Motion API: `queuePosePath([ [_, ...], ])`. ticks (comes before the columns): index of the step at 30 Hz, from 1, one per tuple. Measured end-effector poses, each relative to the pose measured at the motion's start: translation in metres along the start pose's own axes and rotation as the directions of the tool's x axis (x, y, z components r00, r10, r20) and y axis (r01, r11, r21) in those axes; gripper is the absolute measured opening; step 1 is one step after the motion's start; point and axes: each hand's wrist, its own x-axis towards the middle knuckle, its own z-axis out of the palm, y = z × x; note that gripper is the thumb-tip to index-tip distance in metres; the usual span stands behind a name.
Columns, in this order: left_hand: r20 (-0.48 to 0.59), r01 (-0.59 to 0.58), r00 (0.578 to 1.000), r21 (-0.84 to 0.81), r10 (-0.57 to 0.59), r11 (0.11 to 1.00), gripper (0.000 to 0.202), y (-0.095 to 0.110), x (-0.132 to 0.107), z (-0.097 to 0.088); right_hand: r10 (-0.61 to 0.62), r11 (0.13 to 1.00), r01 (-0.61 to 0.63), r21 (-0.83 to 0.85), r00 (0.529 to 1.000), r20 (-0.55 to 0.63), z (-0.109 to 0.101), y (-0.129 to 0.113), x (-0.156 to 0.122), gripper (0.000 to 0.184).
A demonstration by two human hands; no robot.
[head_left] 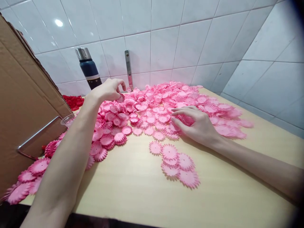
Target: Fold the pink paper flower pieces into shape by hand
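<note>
A big heap of pink scalloped flower discs (pixel 152 110) covers the back of the table, each disc with a small centre hole. My left hand (pixel 110 90) hangs over the heap's back left, fingers bent, with a darker pink flower disc (pixel 120 98) at the thumb and lower fingers. Its index finger curves away from the others. On the heap's right part rests my right hand (pixel 196 123), thumb and fingers apart, nothing visibly held. A few loose flower discs (pixel 185 162) lie overlapping on the bare wood in front of it.
A dark blue bottle (pixel 89 68) stands by the tiled wall behind my left wrist. At left are a cardboard box (pixel 26 88), a bent metal rod (pixel 39 133), a clear plastic cup (pixel 67 119) and red pieces (pixel 73 102). A metal bracket (pixel 128 68) is fixed to the wall.
</note>
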Motion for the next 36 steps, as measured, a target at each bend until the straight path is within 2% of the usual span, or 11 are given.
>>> queuePosePath([
  [2, 0.048, 0.004, 0.999, 0.023, -0.005, 1.0, 0.039, 0.001, -0.002, -0.003, -0.01, 1.0, 0.01, -0.006, 1.0, -0.007, 0.001, 0.0, 0.0, 0.013],
  [4, 0.047, -0.007, 0.999, -0.003, 0.008, 1.0, 0.03, 0.008, -0.006, -0.004, -0.028, 0.999, 0.028, -0.024, 0.999, -0.023, 0.001, 0.001, 0.0, 0.011],
  [7, 0.03, -0.077, 0.996, -0.178, 0.084, 0.981, 0.025, 0.028, -0.015, -0.003, -0.059, 0.996, 0.053, -0.077, 0.996, -0.072, 0.001, 0.0, 0.0, 0.007],
  [11, 0.047, -0.188, 0.973, -0.407, 0.226, 0.894, 0.024, 0.057, -0.024, 0.001, -0.123, 0.986, 0.103, -0.134, 0.98, -0.154, 0.0, -0.005, -0.001, 0.012],
  [16, 0.085, -0.314, 0.891, -0.595, 0.446, 0.74, 0.023, 0.077, -0.025, 0.012, -0.23, 0.967, 0.21, -0.144, 0.962, -0.145, 0.0, -0.012, -0.002, 0.01],
  [21, 0.124, -0.345, 0.788, -0.722, 0.603, 0.599, 0.023, 0.091, -0.024, 0.025, -0.31, 0.947, 0.288, -0.144, 0.937, -0.162, 0.001, -0.013, -0.002, 0.007],
  [25, 0.129, -0.35, 0.751, -0.753, 0.648, 0.557, 0.023, 0.094, -0.02, 0.033, -0.358, 0.931, 0.344, -0.119, 0.925, -0.129, 0.001, -0.012, -0.002, 0.006],
  [31, 0.166, -0.353, 0.709, -0.757, 0.685, 0.549, 0.028, 0.081, -0.011, 0.036, -0.414, 0.907, 0.412, -0.087, 0.91, -0.008, 0.0, -0.01, -0.005, 0.014],
  [36, 0.251, -0.204, 0.712, -0.819, 0.655, 0.536, 0.026, 0.075, -0.011, 0.04, -0.416, 0.906, 0.419, -0.059, 0.908, 0.048, 0.0, -0.011, -0.005, 0.016],
])
